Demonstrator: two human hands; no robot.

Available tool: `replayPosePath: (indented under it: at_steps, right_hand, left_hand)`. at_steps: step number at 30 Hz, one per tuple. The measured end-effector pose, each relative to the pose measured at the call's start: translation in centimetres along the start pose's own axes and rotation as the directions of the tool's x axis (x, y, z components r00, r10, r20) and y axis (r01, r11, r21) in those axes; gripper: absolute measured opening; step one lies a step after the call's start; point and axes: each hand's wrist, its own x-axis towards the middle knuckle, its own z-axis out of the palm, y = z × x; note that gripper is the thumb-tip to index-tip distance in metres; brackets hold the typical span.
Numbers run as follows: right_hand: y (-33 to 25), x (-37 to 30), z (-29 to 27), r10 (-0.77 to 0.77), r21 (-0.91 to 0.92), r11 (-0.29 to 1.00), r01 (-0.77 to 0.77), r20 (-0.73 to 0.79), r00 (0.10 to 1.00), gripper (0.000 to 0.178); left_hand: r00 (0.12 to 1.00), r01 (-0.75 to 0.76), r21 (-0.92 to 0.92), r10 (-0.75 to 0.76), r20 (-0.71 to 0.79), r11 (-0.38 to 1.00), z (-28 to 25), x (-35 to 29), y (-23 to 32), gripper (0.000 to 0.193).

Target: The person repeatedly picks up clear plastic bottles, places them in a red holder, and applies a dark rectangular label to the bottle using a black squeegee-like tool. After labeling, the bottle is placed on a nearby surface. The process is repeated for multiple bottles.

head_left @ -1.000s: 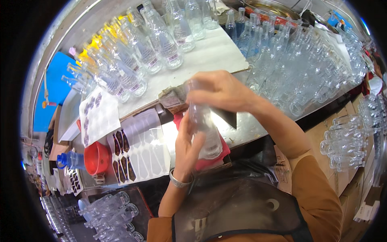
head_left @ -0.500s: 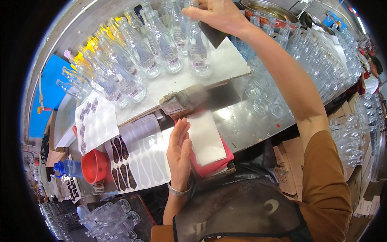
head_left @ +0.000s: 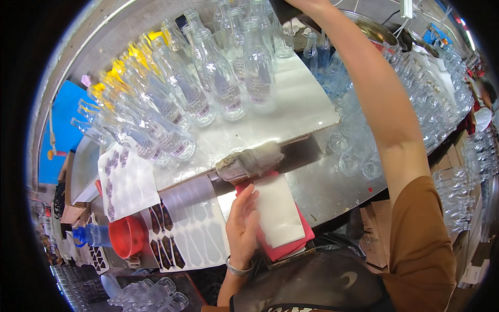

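Observation:
At the top edge my right hand is mostly cut off, its fingers out of sight. A dark flat piece moves with it, apparently held in the palm. Clear glass bottles with printed labels stand in rows on a white board, just left of that hand. My left hand is held low with its fingers stretched out and holds nothing. It hovers by the left edge of a stack of white paper, which lies on a red folded cloth.
A rolled grey cloth sits at the white board's front edge. Label sheets, a red bowl and a blue-capped bottle lie left. More clear bottles crowd the right side; cardboard stands below.
My right hand has let go of a labelled bottle's neck and gone up to the top edge with the dark piece. That bottle stands on the board. The whole view has shifted slightly.

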Motion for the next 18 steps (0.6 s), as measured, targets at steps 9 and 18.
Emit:
replayPosePath:
  at_steps: [9,18]
  right_hand:
    - [1.9,-2.1,1.2,0.147,-0.348,0.937,-0.024,0.331,0.932,0.046]
    - [-11.1,-8.9,-10.8,-0.109,-0.369,0.915,0.166,0.170,0.979,0.041]
  left_hand:
    - [0.999,0.026,-0.006,-0.026,-0.034,1.000,-0.2,-1.5,0.4,0.047]
    - [0.991,-0.100,0.120,0.109,-0.076,0.988,1.3,-2.0,1.8,0.049]
